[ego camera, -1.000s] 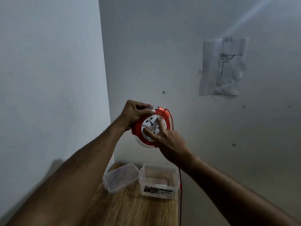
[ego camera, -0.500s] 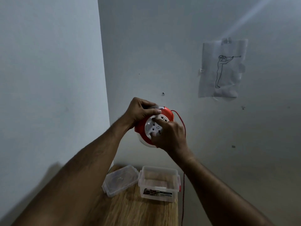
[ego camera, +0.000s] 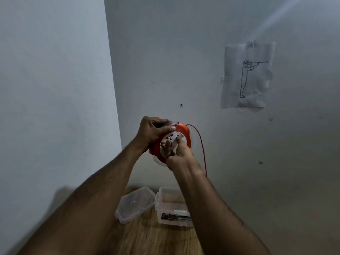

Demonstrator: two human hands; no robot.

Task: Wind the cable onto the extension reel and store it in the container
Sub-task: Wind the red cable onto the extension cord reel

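Observation:
I hold a round red and white extension reel [ego camera: 181, 130] up in front of the wall corner. My left hand [ego camera: 152, 130] grips its top left rim, thumb across the front. My right hand [ego camera: 175, 153] lies on the white socket face [ego camera: 168, 139], fingers pressed on it and pointing up. A thin red cable [ego camera: 201, 148] leaves the reel's upper right and hangs down behind my right forearm. Below, on the wooden table, stands the clear plastic container [ego camera: 166, 217] with no lid on.
The container's clear lid [ego camera: 135, 204] lies to its left on the wooden table [ego camera: 152, 238]. Grey walls meet in a corner close behind. A paper sheet with a line drawing [ego camera: 246, 76] hangs on the right wall.
My right hand has turned on the socket face, from the right side to the bottom with fingers pointing up. The cable loop at the reel's right has swung outward.

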